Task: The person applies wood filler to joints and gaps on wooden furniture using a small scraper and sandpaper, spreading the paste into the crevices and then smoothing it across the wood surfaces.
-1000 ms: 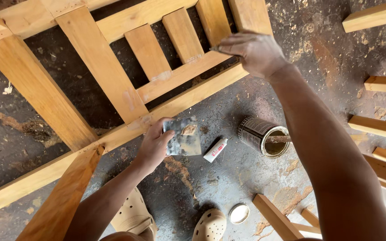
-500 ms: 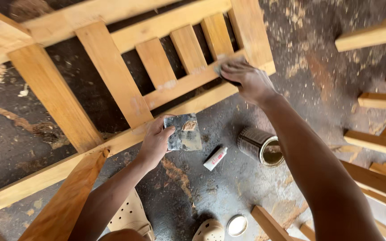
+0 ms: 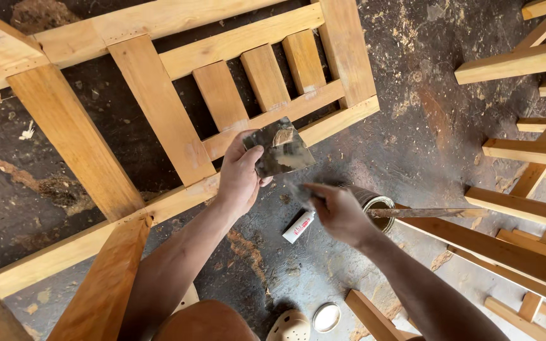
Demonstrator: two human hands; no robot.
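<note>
The left hand [image 3: 240,173] grips a smeared scraper [image 3: 280,148] over the wooden frame [image 3: 159,113]. The right hand [image 3: 339,211], blurred, seemingly closed on a stick [image 3: 424,213], hovers above the can [image 3: 374,205].

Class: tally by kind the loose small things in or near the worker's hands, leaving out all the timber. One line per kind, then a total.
Flat metal scrapers: 1
Open tins: 1
Round lids: 1
Small white tubes: 1
Total: 4
</note>
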